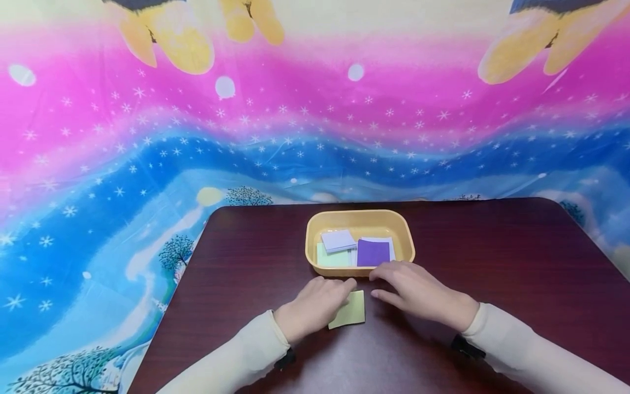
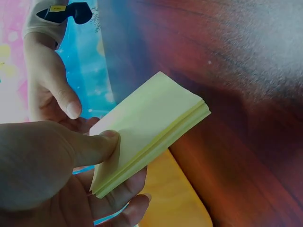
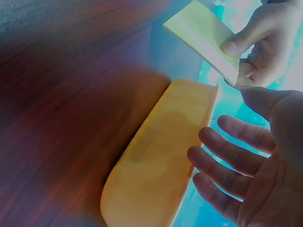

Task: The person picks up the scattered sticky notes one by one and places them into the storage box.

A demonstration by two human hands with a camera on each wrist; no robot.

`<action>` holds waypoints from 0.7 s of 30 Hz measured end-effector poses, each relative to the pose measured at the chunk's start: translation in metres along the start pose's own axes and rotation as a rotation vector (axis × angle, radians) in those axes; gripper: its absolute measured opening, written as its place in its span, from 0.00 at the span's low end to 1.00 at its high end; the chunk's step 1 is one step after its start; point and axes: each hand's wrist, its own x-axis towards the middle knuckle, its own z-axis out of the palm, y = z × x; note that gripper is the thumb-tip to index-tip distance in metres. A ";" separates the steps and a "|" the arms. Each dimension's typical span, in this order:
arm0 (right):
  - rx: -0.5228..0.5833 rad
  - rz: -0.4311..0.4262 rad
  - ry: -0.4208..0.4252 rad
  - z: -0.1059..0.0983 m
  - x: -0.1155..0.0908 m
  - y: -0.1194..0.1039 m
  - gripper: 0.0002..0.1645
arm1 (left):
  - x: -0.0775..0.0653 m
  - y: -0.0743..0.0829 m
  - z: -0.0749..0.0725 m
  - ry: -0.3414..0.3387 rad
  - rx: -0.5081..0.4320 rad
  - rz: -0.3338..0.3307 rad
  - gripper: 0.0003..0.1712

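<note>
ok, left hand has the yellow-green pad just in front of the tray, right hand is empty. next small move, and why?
Probably bring the right hand in to pinch the free edge of the yellow-green paper pad. The left hand already holds the pad by one side, thumb on top, and its far edge sticks out toward the right hand, which hovers open beside the yellow tray.

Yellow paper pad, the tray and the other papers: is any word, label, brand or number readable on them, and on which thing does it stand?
No readable text in any view.
Yellow paper pad, gripped by the left hand: blank.
Paper squares in the tray: plain, no print visible.
Small yellow tag at the right hand's sleeve, seen in the left wrist view: too small and blurred to read.
</note>
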 end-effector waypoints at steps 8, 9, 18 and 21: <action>0.021 -0.010 0.015 -0.004 0.003 0.000 0.15 | 0.003 -0.006 -0.005 -0.036 -0.127 -0.050 0.06; 0.023 -0.012 0.018 -0.004 0.003 0.000 0.15 | 0.003 -0.007 -0.006 -0.039 -0.139 -0.055 0.06; 0.017 -0.021 0.019 -0.010 0.008 -0.001 0.12 | 0.004 -0.012 -0.016 -0.044 -0.186 -0.113 0.07; -0.003 -0.023 0.021 -0.012 0.009 -0.002 0.12 | 0.006 -0.014 -0.019 -0.037 -0.184 -0.121 0.06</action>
